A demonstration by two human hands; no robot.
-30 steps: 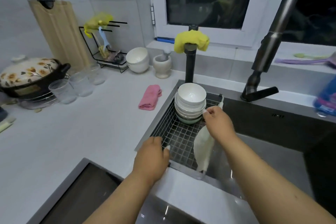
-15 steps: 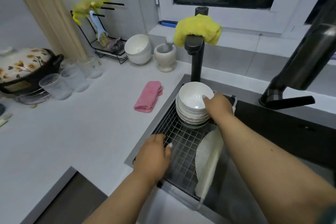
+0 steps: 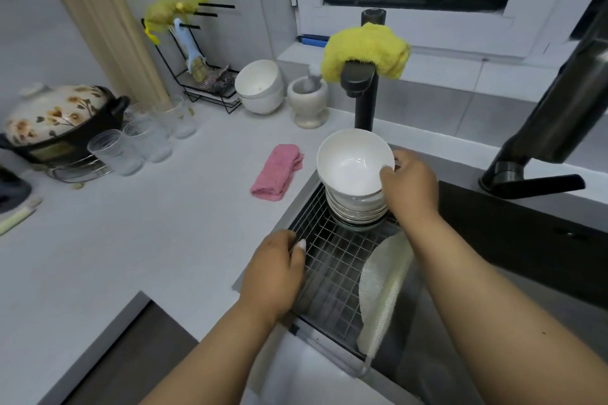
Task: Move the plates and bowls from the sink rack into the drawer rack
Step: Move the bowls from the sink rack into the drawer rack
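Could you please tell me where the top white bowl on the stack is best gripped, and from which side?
Probably by its rim on the right: the top bowl sits upright and open, as the right hand pinches it now.

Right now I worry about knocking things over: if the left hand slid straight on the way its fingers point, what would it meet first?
Probably the stack of bowls: the left hand points up along the sink rack, bare between them. Depth is uncertain.

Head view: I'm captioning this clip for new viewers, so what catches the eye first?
The right hand grips the top bowl, tilted atop the stack of bowls on the sink rack. Behind it, a yellow cloth drapes over a black tap. The left hand holds the rack's near edge.
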